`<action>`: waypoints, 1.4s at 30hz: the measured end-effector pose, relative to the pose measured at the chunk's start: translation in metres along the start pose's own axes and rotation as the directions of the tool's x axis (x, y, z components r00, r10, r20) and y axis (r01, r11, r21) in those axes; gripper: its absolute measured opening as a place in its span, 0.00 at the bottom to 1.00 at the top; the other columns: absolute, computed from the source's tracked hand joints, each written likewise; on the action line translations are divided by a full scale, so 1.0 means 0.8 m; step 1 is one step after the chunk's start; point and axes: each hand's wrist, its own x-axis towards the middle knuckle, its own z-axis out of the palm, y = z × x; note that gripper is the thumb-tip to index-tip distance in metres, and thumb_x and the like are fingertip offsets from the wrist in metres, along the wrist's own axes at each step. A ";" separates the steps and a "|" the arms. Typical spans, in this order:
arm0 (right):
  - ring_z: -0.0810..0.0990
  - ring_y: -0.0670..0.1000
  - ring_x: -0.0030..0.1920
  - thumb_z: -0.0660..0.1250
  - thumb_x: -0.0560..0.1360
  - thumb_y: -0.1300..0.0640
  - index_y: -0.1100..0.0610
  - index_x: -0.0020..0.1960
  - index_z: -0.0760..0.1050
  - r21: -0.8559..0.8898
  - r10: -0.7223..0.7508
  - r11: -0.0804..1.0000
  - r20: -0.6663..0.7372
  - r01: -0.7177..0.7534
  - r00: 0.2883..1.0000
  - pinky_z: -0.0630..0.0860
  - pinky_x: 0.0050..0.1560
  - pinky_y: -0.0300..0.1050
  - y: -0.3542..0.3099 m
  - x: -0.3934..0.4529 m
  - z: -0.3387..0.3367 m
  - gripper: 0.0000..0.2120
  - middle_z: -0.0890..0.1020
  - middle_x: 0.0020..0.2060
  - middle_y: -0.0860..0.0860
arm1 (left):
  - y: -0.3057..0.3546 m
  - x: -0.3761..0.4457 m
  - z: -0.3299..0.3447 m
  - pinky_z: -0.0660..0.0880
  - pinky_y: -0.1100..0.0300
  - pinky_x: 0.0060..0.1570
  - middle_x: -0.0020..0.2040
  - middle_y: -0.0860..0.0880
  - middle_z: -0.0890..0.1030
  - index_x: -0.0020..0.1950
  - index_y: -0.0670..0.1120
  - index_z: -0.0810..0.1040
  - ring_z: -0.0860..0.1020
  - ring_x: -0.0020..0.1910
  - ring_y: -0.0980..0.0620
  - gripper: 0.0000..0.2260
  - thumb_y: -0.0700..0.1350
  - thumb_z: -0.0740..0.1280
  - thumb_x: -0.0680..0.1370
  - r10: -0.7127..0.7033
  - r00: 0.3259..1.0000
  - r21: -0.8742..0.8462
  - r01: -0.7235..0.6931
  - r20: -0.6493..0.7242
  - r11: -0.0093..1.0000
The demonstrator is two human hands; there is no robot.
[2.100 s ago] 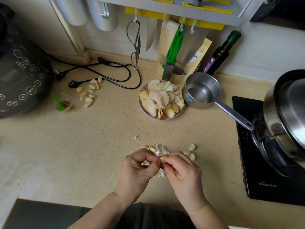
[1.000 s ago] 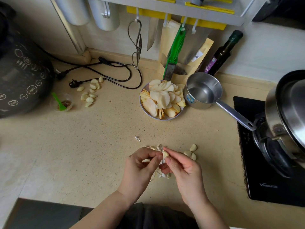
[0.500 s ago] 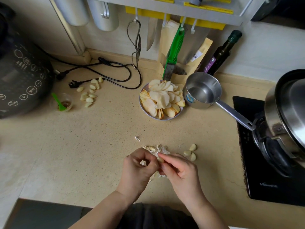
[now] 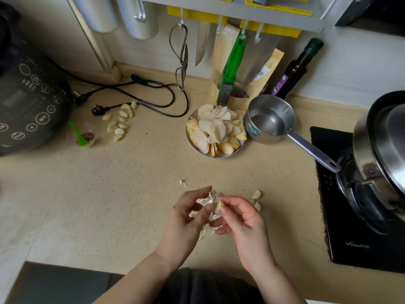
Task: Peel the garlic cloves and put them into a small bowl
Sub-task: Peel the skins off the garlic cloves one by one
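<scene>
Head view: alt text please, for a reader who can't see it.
Two hands peel a garlic clove over loose skins on a beige counter; the right hand pinches it, the left hand works beside it. Behind sit a plate of sliced fruit and a small saucepan.

head-worn view, steeply down, close over countertop (image 4: 109, 194)

The garlic skins (image 4: 208, 201) are partly hidden by the left hand (image 4: 186, 218); the cooker (image 4: 26, 102) is cut off at the left edge.

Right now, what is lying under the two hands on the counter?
Under the left hand and right hand lies a heap of papery garlic skins. The hands cover most of the heap, so anything else there stays unseen.
</scene>
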 end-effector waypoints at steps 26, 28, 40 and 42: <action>0.77 0.44 0.30 0.74 0.65 0.69 0.58 0.36 0.81 -0.766 -0.428 0.516 0.158 0.384 0.890 0.76 0.31 0.40 -0.009 0.007 -0.003 0.08 0.79 0.30 0.46 | -0.014 -0.004 0.011 0.78 0.65 0.42 0.38 0.53 0.83 0.47 0.46 0.85 0.81 0.40 0.57 0.10 0.34 0.74 0.70 0.061 0.996 0.114 -0.053 -0.068 0.992; 0.78 0.44 0.30 0.74 0.65 0.69 0.58 0.35 0.80 -0.747 -0.424 0.542 0.153 0.385 0.893 0.76 0.31 0.41 -0.009 0.008 -0.003 0.08 0.79 0.30 0.46 | -0.014 -0.004 0.011 0.79 0.63 0.41 0.39 0.51 0.83 0.47 0.45 0.85 0.81 0.40 0.55 0.09 0.34 0.74 0.69 0.162 0.983 0.223 -0.140 -0.084 0.965; 0.81 0.48 0.28 0.71 0.67 0.69 0.54 0.35 0.80 -0.659 -0.296 0.728 -0.054 0.189 0.954 0.78 0.31 0.47 -0.011 0.002 0.002 0.10 0.81 0.26 0.48 | -0.012 -0.003 0.006 0.76 0.67 0.43 0.41 0.56 0.84 0.45 0.53 0.85 0.81 0.42 0.58 0.14 0.33 0.72 0.71 0.111 0.993 0.047 -0.110 -0.029 0.993; 0.83 0.49 0.30 0.70 0.70 0.70 0.54 0.37 0.80 -0.555 -0.217 0.823 -0.111 0.121 0.970 0.81 0.34 0.48 -0.013 0.002 -0.002 0.11 0.83 0.28 0.50 | -0.011 -0.001 0.005 0.77 0.63 0.46 0.42 0.50 0.84 0.47 0.48 0.85 0.81 0.44 0.52 0.10 0.34 0.72 0.70 0.004 1.000 -0.195 -0.003 0.009 0.981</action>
